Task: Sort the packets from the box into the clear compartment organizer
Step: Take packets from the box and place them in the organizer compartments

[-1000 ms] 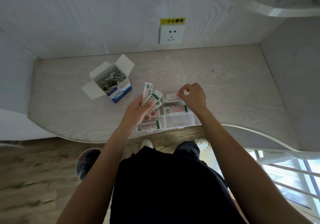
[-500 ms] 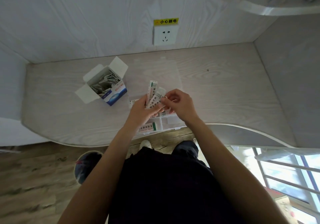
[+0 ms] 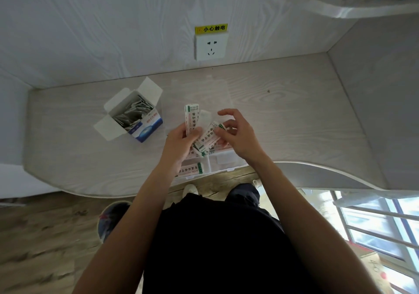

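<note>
Packets [image 3: 192, 119] fan upward from the gripping left hand [image 3: 181, 141]; the right hand [image 3: 235, 134] apparently pinches one slanted packet [image 3: 207, 140] above the organizer [image 3: 226, 161].

Clear compartment organizer [image 3: 223, 161]: far compartments are covered by both hands; layout there can't be told. Left hand [image 3: 181, 142]: palm side is hidden, so packet count in the fanned packets [image 3: 192, 119] can't be fixed. Packet [image 3: 207, 138] at the right hand [image 3: 238, 134]: lower end is hidden behind the left hand. Print on all packets is too small to read. Box [image 3: 136, 117] contents are blurred; grey sachets, no. unknown. Both forearms are cut off at the bottom edge.
</note>
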The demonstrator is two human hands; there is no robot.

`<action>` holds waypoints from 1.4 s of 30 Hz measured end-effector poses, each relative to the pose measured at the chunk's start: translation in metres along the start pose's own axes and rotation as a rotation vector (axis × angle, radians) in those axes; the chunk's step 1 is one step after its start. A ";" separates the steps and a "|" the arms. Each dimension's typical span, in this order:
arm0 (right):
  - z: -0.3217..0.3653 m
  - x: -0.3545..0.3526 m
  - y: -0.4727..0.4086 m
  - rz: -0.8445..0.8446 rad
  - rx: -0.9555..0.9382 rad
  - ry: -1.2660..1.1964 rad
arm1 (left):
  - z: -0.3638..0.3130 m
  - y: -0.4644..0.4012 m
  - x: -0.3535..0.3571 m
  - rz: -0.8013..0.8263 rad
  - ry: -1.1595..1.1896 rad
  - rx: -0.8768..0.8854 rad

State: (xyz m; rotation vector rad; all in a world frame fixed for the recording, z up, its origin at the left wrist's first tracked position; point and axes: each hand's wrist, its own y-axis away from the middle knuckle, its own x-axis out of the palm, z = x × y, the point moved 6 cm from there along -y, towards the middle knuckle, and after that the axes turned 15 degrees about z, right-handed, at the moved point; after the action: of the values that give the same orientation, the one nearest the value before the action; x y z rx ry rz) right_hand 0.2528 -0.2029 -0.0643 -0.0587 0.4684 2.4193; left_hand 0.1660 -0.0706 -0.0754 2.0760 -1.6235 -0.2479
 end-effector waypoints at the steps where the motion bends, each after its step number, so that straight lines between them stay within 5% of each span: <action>1: 0.001 -0.001 0.001 0.016 -0.006 0.016 | 0.000 0.000 -0.002 -0.015 -0.009 -0.007; 11: -0.025 -0.024 0.034 0.048 0.094 0.158 | 0.004 0.009 -0.024 -0.028 -0.163 0.050; 19: -0.041 -0.016 0.045 -0.078 0.182 0.719 | 0.005 0.008 -0.018 -0.011 -0.277 0.078; 26: -0.042 0.002 0.046 -0.078 0.216 0.900 | 0.004 0.009 -0.012 -0.016 -0.327 0.095; 35: -0.046 -0.009 0.051 -0.193 0.289 0.828 | 0.005 0.014 -0.013 -0.019 -0.277 0.105; 42: -0.045 0.009 0.034 0.074 0.251 1.100 | 0.010 0.014 -0.010 0.007 -0.273 0.116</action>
State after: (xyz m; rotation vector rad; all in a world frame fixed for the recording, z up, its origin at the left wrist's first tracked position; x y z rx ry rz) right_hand 0.2210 -0.2375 -0.0964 -1.3042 1.2457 2.1760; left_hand 0.1471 -0.0666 -0.0791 2.2002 -1.8414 -0.4621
